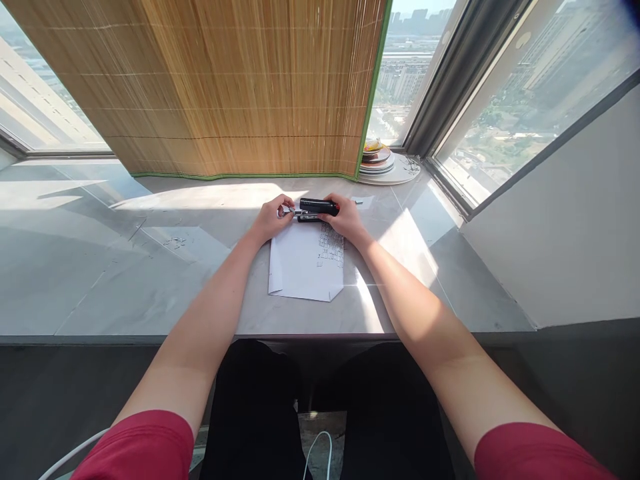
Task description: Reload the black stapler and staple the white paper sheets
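You sit at a pale tiled ledge [125,293] in front of windows [505,147], with sunlight falling across it in bright patches. A wooden blind [225,87] hangs along the far side; plates [377,162] are stacked at the far right, and loose staples [176,242] lie scattered on the left. A white sheet [300,267] lies before you, many staples along its right part, with the black stapler [319,205] at its far edge.

Your right hand [346,215] is closed around the stapler's right end. Your left hand [273,217] is curled at its left end, the fingertips pinched on a silvery piece [287,213].

You cannot tell whether that piece belongs to the stapler. Your right fingers hide the stapler's right end, and the blind covers part of the view outside.
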`<action>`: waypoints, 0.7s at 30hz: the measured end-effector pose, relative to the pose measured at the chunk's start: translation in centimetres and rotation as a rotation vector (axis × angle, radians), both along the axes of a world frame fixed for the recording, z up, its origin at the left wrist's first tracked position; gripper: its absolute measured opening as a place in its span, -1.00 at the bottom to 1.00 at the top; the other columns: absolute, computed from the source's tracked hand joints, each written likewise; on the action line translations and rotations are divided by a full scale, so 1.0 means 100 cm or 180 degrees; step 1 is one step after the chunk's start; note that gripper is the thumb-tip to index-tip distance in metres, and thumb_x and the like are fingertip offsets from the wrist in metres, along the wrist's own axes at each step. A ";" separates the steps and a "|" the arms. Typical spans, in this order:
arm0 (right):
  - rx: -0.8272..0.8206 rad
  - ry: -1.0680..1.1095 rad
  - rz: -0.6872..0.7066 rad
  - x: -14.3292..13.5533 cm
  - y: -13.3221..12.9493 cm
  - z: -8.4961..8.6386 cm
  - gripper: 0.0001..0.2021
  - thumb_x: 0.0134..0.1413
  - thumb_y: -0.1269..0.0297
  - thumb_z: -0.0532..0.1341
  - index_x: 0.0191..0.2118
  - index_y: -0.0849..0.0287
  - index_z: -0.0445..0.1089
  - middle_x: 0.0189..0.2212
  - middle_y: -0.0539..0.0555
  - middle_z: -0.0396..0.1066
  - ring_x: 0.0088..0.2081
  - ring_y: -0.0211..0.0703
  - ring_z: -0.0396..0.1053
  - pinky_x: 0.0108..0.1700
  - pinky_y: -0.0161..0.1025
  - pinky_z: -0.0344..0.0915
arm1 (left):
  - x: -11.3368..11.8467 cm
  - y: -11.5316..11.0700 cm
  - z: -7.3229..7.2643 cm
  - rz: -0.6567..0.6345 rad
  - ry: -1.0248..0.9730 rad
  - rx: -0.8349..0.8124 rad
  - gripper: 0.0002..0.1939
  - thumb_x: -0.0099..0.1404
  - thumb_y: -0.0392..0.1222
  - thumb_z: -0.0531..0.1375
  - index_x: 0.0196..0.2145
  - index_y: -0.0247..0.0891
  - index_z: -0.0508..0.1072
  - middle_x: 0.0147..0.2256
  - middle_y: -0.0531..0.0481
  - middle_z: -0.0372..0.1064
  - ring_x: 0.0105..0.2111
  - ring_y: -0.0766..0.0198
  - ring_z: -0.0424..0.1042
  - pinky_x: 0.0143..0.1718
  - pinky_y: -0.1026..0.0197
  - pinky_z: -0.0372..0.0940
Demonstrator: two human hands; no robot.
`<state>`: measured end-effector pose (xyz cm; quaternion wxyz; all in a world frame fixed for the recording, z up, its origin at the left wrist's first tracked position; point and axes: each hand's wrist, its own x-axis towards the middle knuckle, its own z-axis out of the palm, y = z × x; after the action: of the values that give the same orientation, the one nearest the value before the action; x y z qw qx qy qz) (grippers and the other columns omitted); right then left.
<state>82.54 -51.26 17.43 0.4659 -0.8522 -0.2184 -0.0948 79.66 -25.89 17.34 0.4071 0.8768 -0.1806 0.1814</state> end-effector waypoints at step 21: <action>0.0160 0.0001 0.0123 0.000 -0.001 0.001 -0.76 -0.03 0.20 0.41 -0.23 0.10 0.44 -0.28 0.06 0.53 -0.21 0.01 0.42 -0.07 -0.09 0.32 | -0.001 0.000 0.001 -0.0206 -0.0132 0.0143 -0.81 0.28 -0.31 0.27 -0.14 -0.17 0.50 -0.18 -0.04 0.54 -0.39 0.28 0.32 -0.22 0.12 0.36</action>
<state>82.55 -51.31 17.55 0.4890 -0.8358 -0.2323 -0.0911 79.56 -25.86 17.40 0.3891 0.8755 -0.2213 0.1821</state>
